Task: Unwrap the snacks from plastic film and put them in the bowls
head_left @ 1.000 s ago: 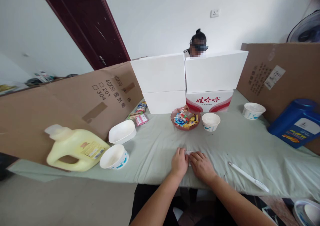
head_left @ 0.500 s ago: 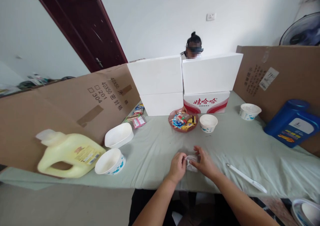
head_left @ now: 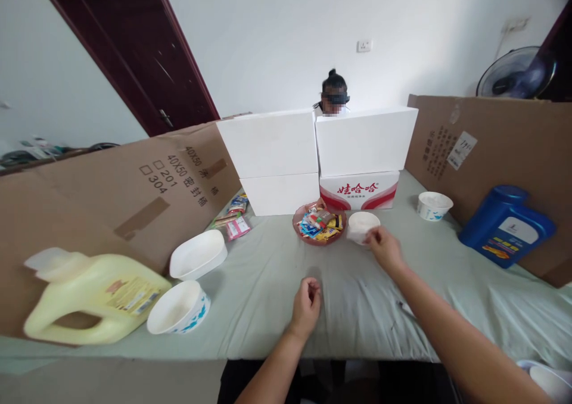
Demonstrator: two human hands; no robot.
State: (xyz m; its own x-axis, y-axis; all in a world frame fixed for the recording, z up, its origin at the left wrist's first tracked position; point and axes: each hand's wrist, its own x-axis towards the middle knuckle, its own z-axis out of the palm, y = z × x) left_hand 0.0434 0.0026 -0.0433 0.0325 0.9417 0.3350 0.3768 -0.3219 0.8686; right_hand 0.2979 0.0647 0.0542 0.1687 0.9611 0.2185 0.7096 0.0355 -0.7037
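The right hand (head_left: 383,248) reaches far over the table, its fingers pinched at the near rim of a small white cup (head_left: 363,226); something pale seems caught between the fingertips, though whether it is a packet or just the cup's edge cannot be told. The left hand (head_left: 306,295) rests near the table's front edge, curled into a loose fist on the cloth (head_left: 277,273) (nothing shows inside it). Just left of the cup stands a red dish (head_left: 318,226) heaped with bright sachets. Behind both, stacked white boxes (head_left: 313,154) form a wall, the lower right one printed in red. Farther right sit a second cup (head_left: 433,205) and a blue jug (head_left: 504,225) against brown cardboard. To the left lie loose sachets (head_left: 232,216), a white bowl (head_left: 198,254), another cup (head_left: 179,308) and a yellow jug (head_left: 89,294) on its side. A person's head (head_left: 333,91) shows above the boxes.
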